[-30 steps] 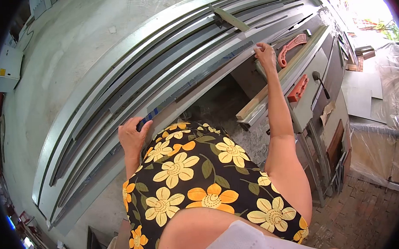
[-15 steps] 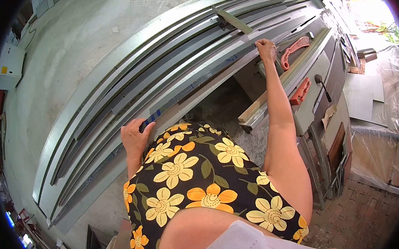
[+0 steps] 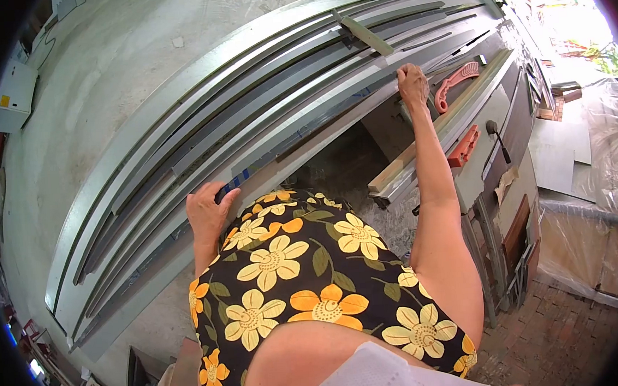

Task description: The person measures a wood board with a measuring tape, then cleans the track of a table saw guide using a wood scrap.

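Observation:
Long grey metal strips (image 3: 247, 101) lie side by side across the work surface and look curved in this view. My left hand (image 3: 208, 208) grips the near strip (image 3: 298, 135), which has blue marks, with thumb and fingers closed round its edge. Further right, my right hand (image 3: 413, 84) is closed at the far part of what looks like the same near strip; its fingertips are partly hidden. A short greenish bar (image 3: 366, 35) lies across the strips beyond my right hand.
Right of my right arm are a pink curved handle (image 3: 456, 85), a red tool (image 3: 464, 147), a dark-headed tool (image 3: 498, 140) and a wooden bar (image 3: 399, 167). Sheets in clear plastic (image 3: 588, 247) stand at the far right. A white box (image 3: 14, 94) is at the upper left.
My right hand has turned slightly, its fingers more curled over. The view has shifted a little. My left hand holds nearly the same place.

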The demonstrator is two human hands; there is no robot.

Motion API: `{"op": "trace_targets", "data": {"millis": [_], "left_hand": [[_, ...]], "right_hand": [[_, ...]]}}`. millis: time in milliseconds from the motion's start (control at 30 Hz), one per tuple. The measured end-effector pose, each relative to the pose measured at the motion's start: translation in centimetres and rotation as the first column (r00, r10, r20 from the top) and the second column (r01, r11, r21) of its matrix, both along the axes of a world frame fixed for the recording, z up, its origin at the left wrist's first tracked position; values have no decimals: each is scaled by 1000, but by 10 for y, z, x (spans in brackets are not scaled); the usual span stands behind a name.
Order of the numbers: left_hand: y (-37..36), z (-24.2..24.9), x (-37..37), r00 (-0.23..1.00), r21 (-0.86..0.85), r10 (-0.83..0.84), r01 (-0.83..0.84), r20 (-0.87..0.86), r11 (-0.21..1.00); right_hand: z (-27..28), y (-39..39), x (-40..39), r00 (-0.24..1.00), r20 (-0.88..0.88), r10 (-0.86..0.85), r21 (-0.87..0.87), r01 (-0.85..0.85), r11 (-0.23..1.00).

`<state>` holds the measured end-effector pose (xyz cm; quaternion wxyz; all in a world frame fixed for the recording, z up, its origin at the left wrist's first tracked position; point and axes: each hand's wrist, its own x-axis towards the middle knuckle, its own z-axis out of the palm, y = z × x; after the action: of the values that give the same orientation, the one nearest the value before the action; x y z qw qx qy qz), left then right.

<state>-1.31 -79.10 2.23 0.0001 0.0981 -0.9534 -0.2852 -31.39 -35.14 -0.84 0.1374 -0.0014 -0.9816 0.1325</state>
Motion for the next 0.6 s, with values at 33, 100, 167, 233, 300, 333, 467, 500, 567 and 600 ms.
{"op": "trace_targets", "data": {"millis": [33,100,167,233,300,333,467,500,567,600], "left_hand": [[0,0,0,1000,7,1,-1,2,1000],[0,0,-1,1000,21,-2,1,7,1000],[1,-1,-1,1000,-2,-3,3,-17,1000],[1,-2,-1,1000,-8,-9,9,-27,1000],[-1,-3,-3,1000,7,-18,18,-26,1000],[-1,-2,-4,999,5,-20,20,-32,1000],[0,1,-3,1000,2,-9,9,-30,1000],[0,1,-3,1000,3,-4,4,-22,1000],[-1,-4,-1,1000,35,6,-7,3,999],[-1,-5,-1,1000,51,13,-14,16,999]], "right_hand": [[-1,5,0,1000,9,4,-35,-4,999],[-5,18,0,999,41,-13,-149,19,989],[-8,28,-6,995,88,-47,-305,72,950],[-11,33,-10,993,85,-79,-377,106,920],[0,29,-5,994,83,-68,-359,93,929],[6,26,-2,996,85,-35,-304,60,951],[11,12,1,991,134,-7,-172,31,985],[10,10,0,987,156,-28,-174,55,983],[7,8,-4,977,201,-66,-175,102,979],[6,8,-6,976,206,-66,-199,108,974]]}}
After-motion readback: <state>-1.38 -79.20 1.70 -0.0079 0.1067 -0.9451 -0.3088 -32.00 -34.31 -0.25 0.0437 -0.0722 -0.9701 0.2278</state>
